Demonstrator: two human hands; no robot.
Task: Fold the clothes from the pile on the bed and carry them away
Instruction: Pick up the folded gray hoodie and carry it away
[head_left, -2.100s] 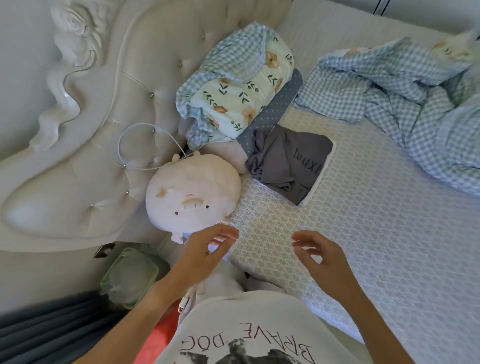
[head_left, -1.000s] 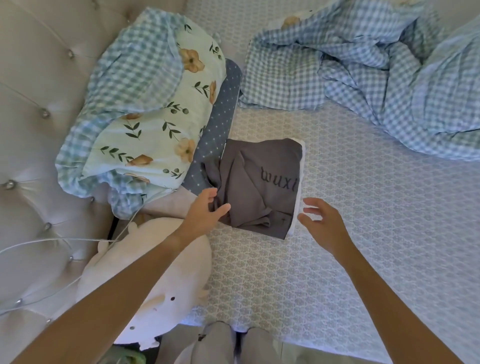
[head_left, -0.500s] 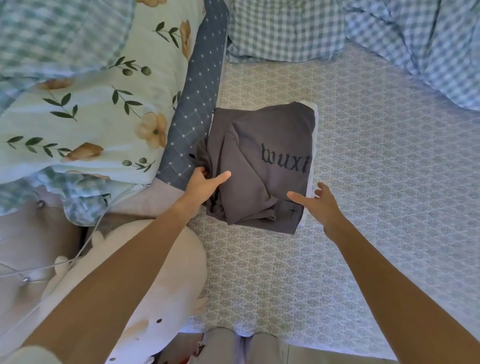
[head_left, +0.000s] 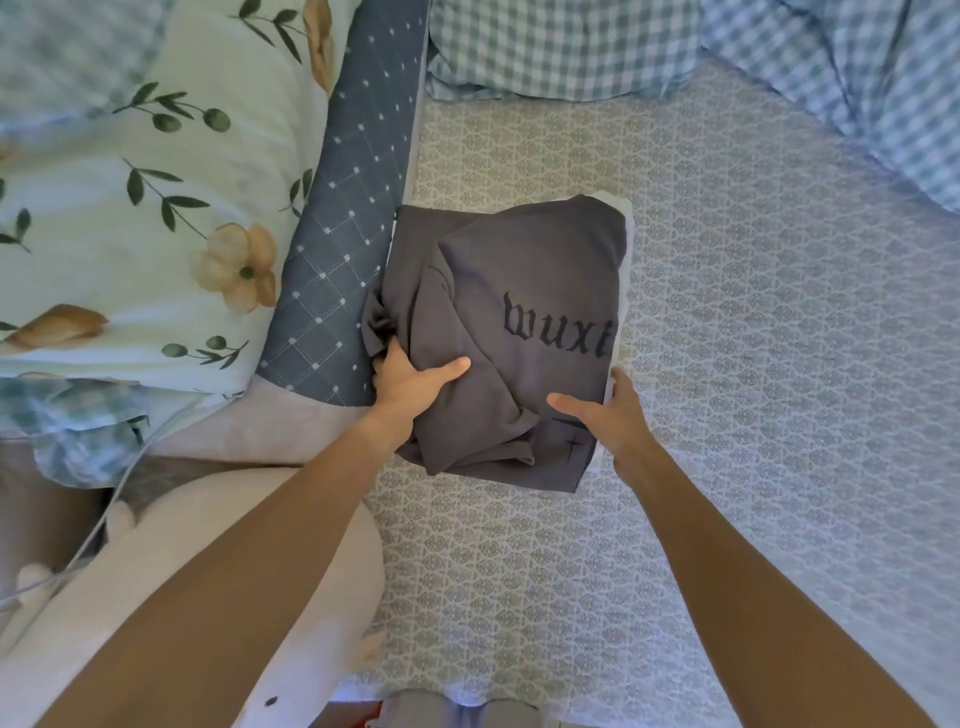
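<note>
Patterned bed sheet (head_left: 727, 364) carries the folded grey garment (head_left: 498, 332), which sits on a white folded piece just beside the dotted blue pillow (head_left: 337, 249). The left hand (head_left: 410, 384) clamps the garment's bunched edge nearest that pillow, thumb on top; the right hand (head_left: 613, 410) grips the far edge, fingers hidden underneath. Soft and light, the stack will likely sag and slide unless supported from below at both sides.

Two hands hold folded clothes on the bed.
The left hand (head_left: 410, 382) and right hand (head_left: 610, 415) grip the gray folded shirt (head_left: 498, 343) on the bed (head_left: 727, 364), beside a flowery pillow (head_left: 156, 182).
</note>
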